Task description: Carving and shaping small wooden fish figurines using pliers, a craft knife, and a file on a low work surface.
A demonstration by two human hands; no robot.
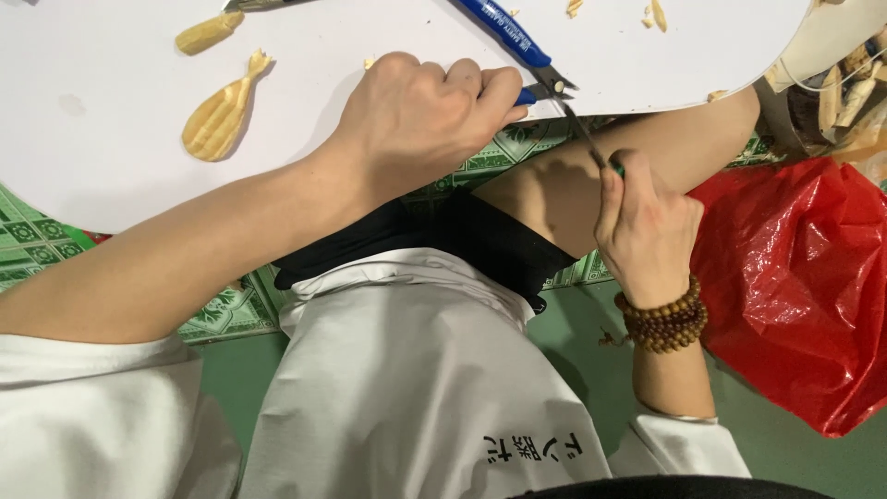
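My left hand (416,111) is closed in a fist at the edge of a white board (111,176), pinching a small pale wooden piece (543,91) between its fingertips. My right hand (647,231), with a brown bead bracelet (663,319) on the wrist, grips a thin metal carving tool (582,129) by its green handle. The tool's tip points up to the wooden piece. A blue-handled tool (504,32) lies on the board just above my left fingers, its metal jaws next to the piece.
Two carved pale wooden shapes (217,115) (208,32) lie on the board's left part, and wood chips (651,14) at its top. A red plastic bag (795,286) sits at the right, a container of wood scraps (850,92) above it. A green patterned mat (499,152) covers the floor.
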